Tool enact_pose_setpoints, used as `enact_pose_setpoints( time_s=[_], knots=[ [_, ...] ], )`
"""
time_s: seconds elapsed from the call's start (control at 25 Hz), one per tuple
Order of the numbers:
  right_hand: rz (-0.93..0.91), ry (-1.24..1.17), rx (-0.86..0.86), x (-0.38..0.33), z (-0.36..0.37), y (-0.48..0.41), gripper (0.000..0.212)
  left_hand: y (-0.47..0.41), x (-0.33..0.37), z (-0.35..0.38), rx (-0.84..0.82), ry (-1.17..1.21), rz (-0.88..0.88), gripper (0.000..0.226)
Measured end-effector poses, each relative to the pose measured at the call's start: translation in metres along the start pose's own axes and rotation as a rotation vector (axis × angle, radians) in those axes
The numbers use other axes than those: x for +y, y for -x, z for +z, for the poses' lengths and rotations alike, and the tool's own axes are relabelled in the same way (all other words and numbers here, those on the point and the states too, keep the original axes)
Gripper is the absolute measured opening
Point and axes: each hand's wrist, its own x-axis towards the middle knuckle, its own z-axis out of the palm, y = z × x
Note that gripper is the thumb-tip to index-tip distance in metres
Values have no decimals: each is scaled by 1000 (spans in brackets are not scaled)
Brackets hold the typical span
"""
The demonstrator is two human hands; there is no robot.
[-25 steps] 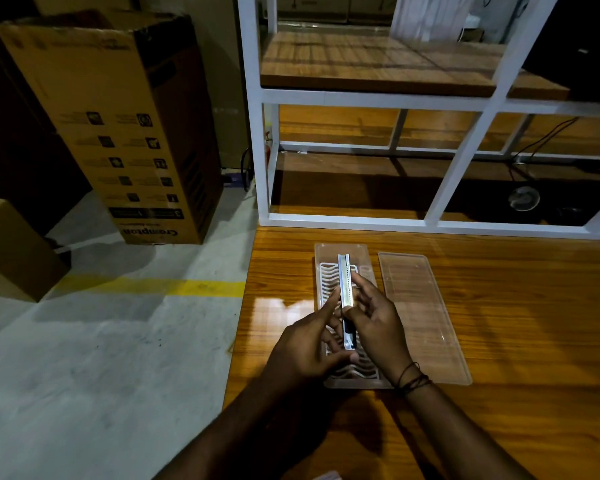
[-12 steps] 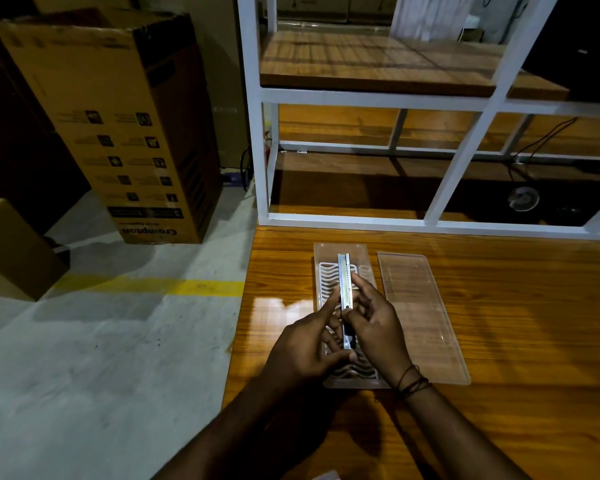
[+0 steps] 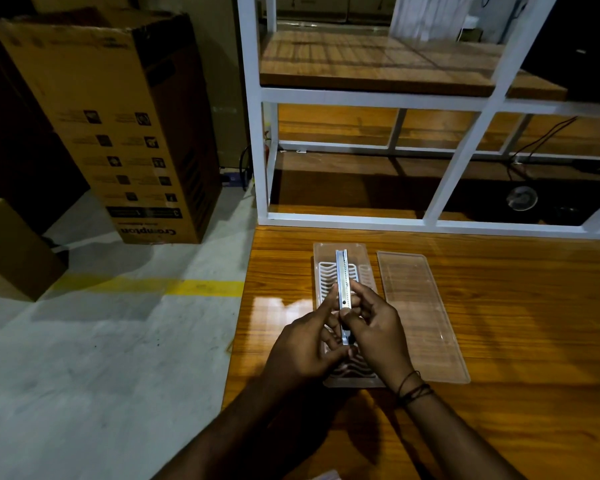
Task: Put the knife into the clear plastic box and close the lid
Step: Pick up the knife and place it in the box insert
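A long silver utility knife (image 3: pixel 342 278) is held lengthwise over the clear plastic box (image 3: pixel 340 249), which lies open on the wooden table and has a white wavy insert inside. My left hand (image 3: pixel 305 348) grips the knife's near end from the left. My right hand (image 3: pixel 378 330) pinches it from the right, fingers on its middle. The knife's near end is hidden between my fingers. The clear lid (image 3: pixel 420 317) lies flat on the table just right of the box, apart from it.
The wooden table (image 3: pixel 516 341) ends at its left edge, beside a grey concrete floor with a yellow line. A white metal frame (image 3: pixel 465 150) with wooden shelves rises behind the box. Tall cardboard boxes (image 3: pixel 118 126) stand on the floor at the left.
The knife and both hands stay almost still over the box. The fingers have shifted only slightly on the knife.
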Motion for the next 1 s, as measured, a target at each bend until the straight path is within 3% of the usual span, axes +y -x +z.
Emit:
enact_pose_setpoints(
  time_s=[0.48, 1.0],
  knots=[
    [-22, 4, 2, 1, -1, 2, 47, -3, 8, -7, -17, 196, -63, 100],
    [-40, 52, -28, -3, -6, 2, 48, -4, 14, -9, -46, 166, -134, 105]
  ],
)
